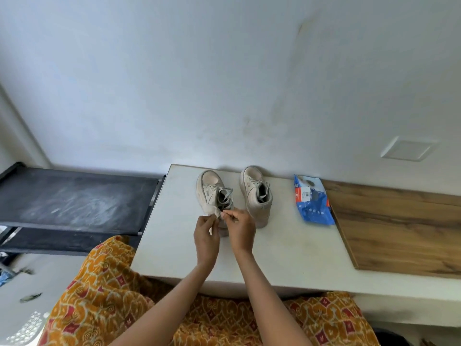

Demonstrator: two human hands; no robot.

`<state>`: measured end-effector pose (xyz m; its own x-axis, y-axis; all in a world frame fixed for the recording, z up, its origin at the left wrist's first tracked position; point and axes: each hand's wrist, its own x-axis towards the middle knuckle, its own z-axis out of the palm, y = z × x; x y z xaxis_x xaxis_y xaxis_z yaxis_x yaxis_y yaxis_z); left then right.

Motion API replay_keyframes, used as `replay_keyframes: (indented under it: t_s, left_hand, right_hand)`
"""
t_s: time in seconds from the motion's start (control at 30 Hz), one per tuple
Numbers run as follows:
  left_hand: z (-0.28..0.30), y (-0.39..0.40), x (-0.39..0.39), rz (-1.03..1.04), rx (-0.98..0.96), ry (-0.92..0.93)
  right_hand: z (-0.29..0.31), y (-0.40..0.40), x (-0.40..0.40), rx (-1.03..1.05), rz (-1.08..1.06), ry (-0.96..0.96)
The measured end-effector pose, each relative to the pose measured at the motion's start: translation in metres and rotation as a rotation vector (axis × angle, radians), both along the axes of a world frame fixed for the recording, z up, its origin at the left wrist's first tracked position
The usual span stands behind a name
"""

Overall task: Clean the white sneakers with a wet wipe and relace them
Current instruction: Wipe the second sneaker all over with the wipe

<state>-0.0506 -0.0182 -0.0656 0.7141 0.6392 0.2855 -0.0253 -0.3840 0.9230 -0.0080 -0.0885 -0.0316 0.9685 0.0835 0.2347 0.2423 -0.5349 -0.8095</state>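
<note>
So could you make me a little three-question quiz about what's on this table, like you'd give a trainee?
1. True or false: the blue plastic wipes packet lies to the right of both white lace-up sneakers.
2. What do the left hand and right hand pinch between them? A) a shoelace B) a white wet wipe C) the packet
3. Which sneaker are the hands in front of, the left sneaker or the right sneaker?

Key
1. True; it rests on the white tabletop beside the wooden board.
2. B.
3. The left sneaker.
</note>
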Motion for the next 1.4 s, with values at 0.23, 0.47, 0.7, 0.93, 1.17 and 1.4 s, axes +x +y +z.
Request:
replay_keyframes:
  t_s: [0.23, 0.47, 0.7, 0.93, 1.17, 1.4]
  left_hand:
    - [0.001, -0.019, -0.006, -0.361, -0.182, 0.13]
    - [0.007, 0.041, 0.055, -0.287, -0.235, 0.286]
    - [0.014, 0.025, 0.034, -0.218, -0.251, 0.138]
    - [-0.008, 0.003, -0.011, -0.29, -0.006, 0.057]
    - [-0.018, -0.03, -0.01, -0.322, -0.23, 0.157]
    - [-0.018, -0.001, 0.025, -0.226, -0.399, 0.224]
  right_hand:
    - [-0.002, 0.002, 0.007, 0.02, -0.003, 0.006]
    - [-0.002, 0.006, 0.023, -0.069, 0.002, 0.034]
    - [-0.003, 0.005, 0.021, -0.044, -0.012, 0.007]
    - [-0.004, 0.006, 0.019, -0.043, -0.036, 0.014]
    - [-0.002, 0.004, 0.017, -0.036, -0.003, -0.005]
    - [-0.003, 0.004, 0.024, -0.047, -0.008, 0.008]
